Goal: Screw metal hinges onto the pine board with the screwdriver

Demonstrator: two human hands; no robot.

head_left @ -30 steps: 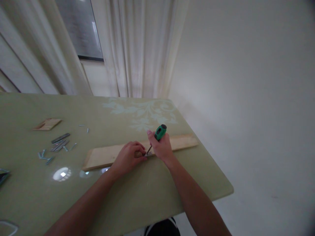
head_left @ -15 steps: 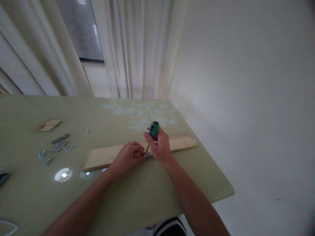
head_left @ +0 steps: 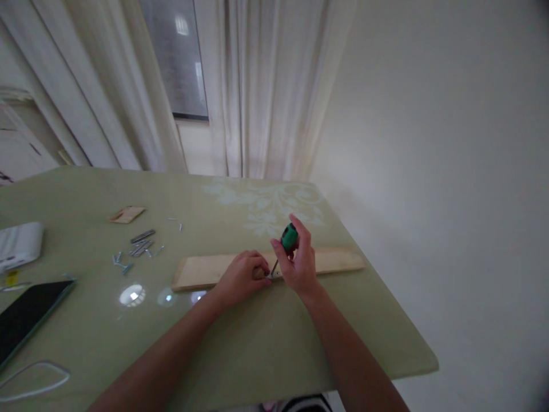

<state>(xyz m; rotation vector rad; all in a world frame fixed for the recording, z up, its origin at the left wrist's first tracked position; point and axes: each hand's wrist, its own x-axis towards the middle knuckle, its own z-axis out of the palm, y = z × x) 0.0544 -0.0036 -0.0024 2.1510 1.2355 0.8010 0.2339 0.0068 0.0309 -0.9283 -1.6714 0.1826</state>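
Observation:
A green-handled screwdriver (head_left: 289, 237) is gripped in my right hand (head_left: 303, 269), tilted, with its shaft running down to a small metal bracket (head_left: 277, 274). This bracket sits at the near long edge of a pale wooden board (head_left: 199, 271), which lies flat across the table. My left hand (head_left: 241, 278) rests over the board, its thumb and fingers closed at the left end of the bracket. The screwdriver's tip meets the bracket close to these fingertips; any screw under it is too small to make out.
To the left lie several metal strips (head_left: 140, 247), loose screws (head_left: 123, 264) and a small wooden piece (head_left: 127, 214). Farther left are a dark tablet-like slab (head_left: 34, 312), a white device (head_left: 21, 245) and a white cable (head_left: 64, 375). The table (head_left: 386, 343) ends beside a wall.
The view has swung left, bringing the slab and white device into sight. My right fingers have shifted on the screwdriver handle, the index finger now raised along it. My left hand stays at the bracket.

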